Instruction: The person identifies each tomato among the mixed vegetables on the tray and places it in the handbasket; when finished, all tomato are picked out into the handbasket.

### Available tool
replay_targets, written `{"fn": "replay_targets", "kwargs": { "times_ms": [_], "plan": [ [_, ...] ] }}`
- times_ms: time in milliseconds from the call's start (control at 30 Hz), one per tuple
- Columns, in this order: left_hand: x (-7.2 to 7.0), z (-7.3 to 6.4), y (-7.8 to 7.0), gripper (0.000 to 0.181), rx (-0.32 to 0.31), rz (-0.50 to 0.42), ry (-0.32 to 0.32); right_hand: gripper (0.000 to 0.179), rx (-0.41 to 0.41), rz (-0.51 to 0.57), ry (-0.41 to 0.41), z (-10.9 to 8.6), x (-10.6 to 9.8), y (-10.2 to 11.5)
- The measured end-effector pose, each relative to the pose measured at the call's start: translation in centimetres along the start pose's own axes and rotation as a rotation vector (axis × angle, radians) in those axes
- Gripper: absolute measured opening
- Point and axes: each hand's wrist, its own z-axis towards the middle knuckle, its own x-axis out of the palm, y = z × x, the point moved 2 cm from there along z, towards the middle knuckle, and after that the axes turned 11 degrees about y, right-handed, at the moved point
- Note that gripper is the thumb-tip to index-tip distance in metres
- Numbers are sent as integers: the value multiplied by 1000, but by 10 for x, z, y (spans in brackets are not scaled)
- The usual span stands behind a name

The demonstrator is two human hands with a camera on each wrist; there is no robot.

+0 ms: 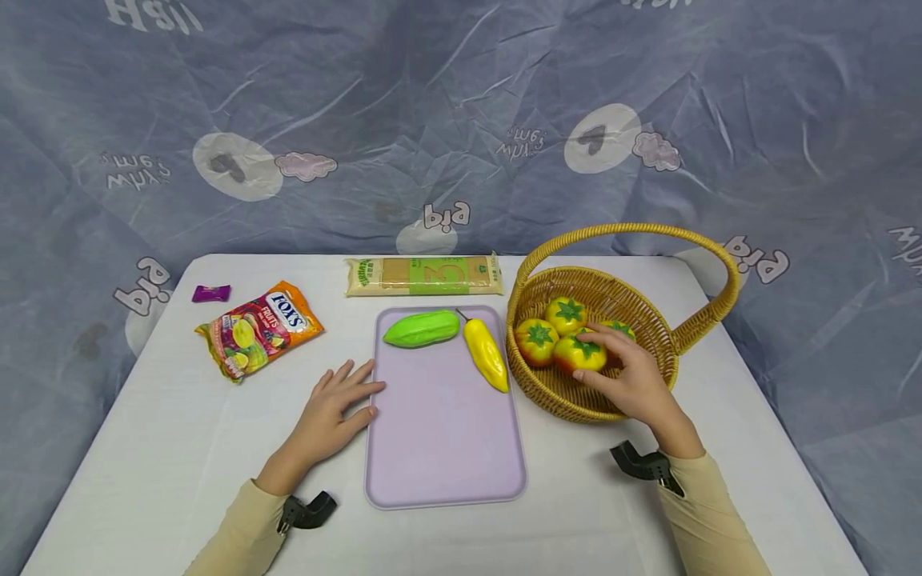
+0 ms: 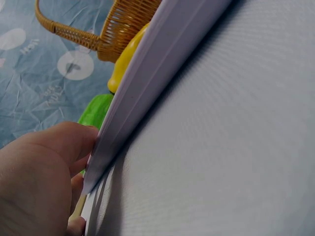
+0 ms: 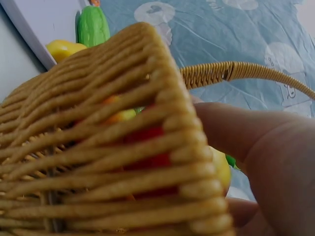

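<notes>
My right hand (image 1: 634,380) reaches into a wicker basket (image 1: 576,408), thumb and fingers around the front yellow-red tomato (image 1: 576,356) with a green leafy top. Several similar tomatoes (image 1: 536,340) lie beside it. In the right wrist view the basket's weave (image 3: 123,147) hides most of the held tomato. My left hand (image 1: 331,416) rests with spread fingers at the left edge of a lilac tray (image 1: 442,448), fingertips touching its rim. On the tray's far part lie a green, ridged, pod-shaped vegetable (image 1: 421,329) and a yellow pepper (image 1: 486,356) with a dark stem.
A Fox's candy bag (image 1: 259,330) and a small purple wrapped candy (image 1: 211,294) lie at the far left of the white table (image 1: 180,480). Behind the tray is a noodle pack (image 1: 423,276). The basket's tall handle (image 1: 627,230) arches above the tomatoes.
</notes>
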Motion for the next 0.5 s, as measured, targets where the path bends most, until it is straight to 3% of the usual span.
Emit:
{"fn": "replay_targets", "kwargs": {
  "times_ms": [500],
  "plan": [
    [-2, 0, -1, 38, 0, 1, 0, 47, 95, -20, 100, 2, -2, -11]
  ]
}}
